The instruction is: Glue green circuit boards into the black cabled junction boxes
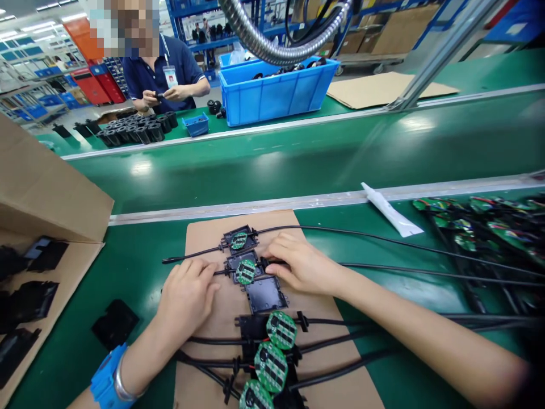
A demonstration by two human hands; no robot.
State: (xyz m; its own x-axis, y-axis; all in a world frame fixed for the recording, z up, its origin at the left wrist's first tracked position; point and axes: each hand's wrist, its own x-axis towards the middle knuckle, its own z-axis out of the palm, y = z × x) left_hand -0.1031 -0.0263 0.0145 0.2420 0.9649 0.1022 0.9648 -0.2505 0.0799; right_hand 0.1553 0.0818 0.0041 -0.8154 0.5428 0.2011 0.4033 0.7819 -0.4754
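My left hand [187, 292] and my right hand [298, 263] rest on a brown cardboard mat [213, 352], one on each side of a small black housing [242, 267] that carries a round green circuit board [246, 271]. The left fingers press on the cable stub at its left side. The right fingers are curled on the cable connector at its right. A second housing with a green board [239, 239] lies just beyond. An open black lid [264, 293] lies just before it. Three more cabled units with green boards [272, 355] lie nearer me.
A white tube [389, 211] lies by the metal rail. Several green boards with wires [489, 224] are heaped at the right. A cardboard box [38, 187] with black parts stands at the left. Across the belt a person [164, 74] works beside black parts and a blue bin [276, 91].
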